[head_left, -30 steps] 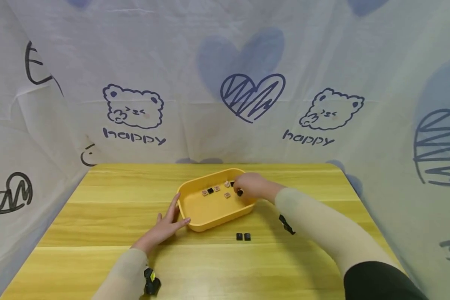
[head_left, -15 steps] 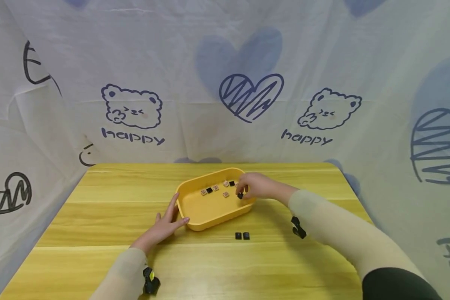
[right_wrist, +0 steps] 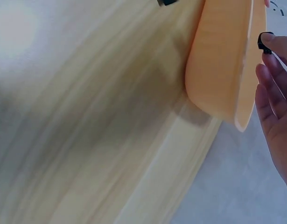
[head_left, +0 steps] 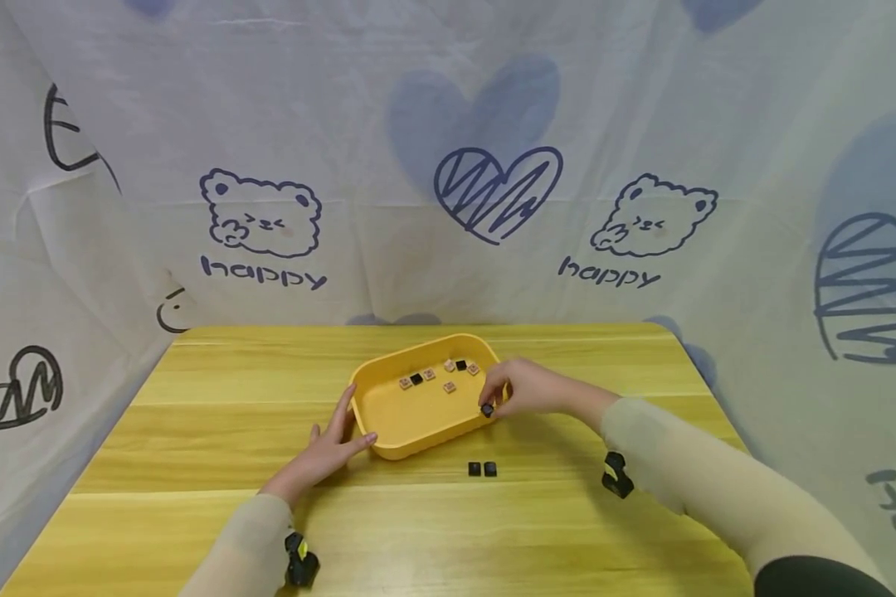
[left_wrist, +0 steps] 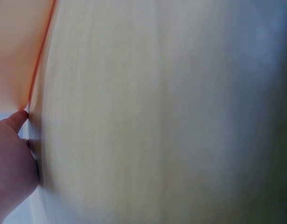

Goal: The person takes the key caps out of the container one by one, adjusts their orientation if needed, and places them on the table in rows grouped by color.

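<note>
Black keycap [head_left: 487, 410] sat pinched between the thumb and fingertips of the right hand [head_left: 526, 388], held just above the near right rim of the yellow tray [head_left: 388, 448], so it was clear of the tray's floor and over its edge. In the right wrist view the same small black piece [right_wrist: 263, 41] showed at the fingertips beside the tray's wall. The left hand [head_left: 328, 448] lay flat with fingers spread against the tray's near left corner, apparently bracing it so it would not slide. Inside the tray lay several pinkish keycaps [head_left: 450, 386] and two black ones [head_left: 416, 379], loose and apart. Two black keycaps [head_left: 482, 469] sat side by side on the wooden table [head_left: 194, 464] just in front of the tray.
</note>
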The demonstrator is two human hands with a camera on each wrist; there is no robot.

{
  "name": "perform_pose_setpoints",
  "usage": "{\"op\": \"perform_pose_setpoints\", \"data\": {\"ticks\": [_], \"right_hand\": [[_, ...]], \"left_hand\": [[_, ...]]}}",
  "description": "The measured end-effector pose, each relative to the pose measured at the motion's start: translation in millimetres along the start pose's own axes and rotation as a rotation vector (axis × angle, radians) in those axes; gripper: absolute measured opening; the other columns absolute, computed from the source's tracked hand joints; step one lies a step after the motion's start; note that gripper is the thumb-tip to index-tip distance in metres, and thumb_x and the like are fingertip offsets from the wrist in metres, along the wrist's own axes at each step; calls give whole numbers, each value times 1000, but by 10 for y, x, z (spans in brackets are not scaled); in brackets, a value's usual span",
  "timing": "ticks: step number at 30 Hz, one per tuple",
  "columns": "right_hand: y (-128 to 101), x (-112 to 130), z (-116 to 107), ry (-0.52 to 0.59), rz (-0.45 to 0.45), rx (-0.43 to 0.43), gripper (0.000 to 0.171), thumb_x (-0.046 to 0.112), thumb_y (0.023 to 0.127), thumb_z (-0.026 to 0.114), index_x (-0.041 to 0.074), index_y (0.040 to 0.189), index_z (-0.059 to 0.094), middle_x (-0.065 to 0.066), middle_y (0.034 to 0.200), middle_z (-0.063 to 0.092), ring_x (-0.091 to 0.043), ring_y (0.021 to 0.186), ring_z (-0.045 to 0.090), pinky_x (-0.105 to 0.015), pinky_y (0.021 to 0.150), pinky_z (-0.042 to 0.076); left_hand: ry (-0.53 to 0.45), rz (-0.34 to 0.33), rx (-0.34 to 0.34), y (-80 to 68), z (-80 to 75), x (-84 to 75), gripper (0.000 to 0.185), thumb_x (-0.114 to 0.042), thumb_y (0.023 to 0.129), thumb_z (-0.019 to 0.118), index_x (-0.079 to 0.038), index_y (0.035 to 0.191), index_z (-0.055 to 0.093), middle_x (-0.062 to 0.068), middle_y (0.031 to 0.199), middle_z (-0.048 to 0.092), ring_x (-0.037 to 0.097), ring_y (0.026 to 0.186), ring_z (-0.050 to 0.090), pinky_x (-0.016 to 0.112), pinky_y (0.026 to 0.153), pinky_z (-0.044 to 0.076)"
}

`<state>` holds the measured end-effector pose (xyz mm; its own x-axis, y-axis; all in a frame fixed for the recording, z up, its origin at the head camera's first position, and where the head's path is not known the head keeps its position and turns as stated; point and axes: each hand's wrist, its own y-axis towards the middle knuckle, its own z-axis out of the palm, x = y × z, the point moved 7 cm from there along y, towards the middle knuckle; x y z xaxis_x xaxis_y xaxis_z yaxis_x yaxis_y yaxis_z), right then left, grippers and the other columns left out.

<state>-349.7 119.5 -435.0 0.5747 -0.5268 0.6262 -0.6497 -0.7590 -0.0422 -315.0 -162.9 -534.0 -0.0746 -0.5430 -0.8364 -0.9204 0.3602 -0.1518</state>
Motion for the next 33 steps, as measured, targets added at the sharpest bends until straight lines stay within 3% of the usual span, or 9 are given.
{"op": "perform_pose_setpoints", "data": {"ticks": [7,13,20,28,33], "right_hand": [[-184,-76,49,27,-2,-56,19,7,78,78,17,92,74,8,81,63,-10,75,58,-28,66,52],[-334,-128,125,111,51,-123,18,5,77,77,14,92,73,5,81,64,-16,77,60,-36,72,53],[-478,-220,269,172,125,-178,19,1,78,76,13,93,71,7,84,66,-14,81,61,-42,79,53],[-586,-246,402,132,100,-218,15,6,79,79,13,91,73,5,86,64,-12,80,58,-29,72,53],[-640,-287,534,163,144,-212,16,1,77,79,9,89,73,5,81,62,-8,74,56,-24,67,52]], "left_hand": [[-3,13,-9,11,0,3,94,-41,98,58,-24,156,-14,26,156,16,41,145,10,61,107,-20],[-5,10,-2,18,20,13,94,-43,98,57,-26,155,-15,25,157,15,40,145,9,61,106,-21],[2,-1,-6,9,11,15,94,-44,98,56,-25,155,-16,26,157,15,41,145,9,60,107,-21],[-1,-9,3,3,-2,-2,96,-45,97,57,-26,155,-16,25,157,15,40,145,10,60,107,-22],[-11,-10,9,4,-1,3,95,-45,97,57,-27,155,-17,25,157,15,40,145,10,60,106,-22]]}}
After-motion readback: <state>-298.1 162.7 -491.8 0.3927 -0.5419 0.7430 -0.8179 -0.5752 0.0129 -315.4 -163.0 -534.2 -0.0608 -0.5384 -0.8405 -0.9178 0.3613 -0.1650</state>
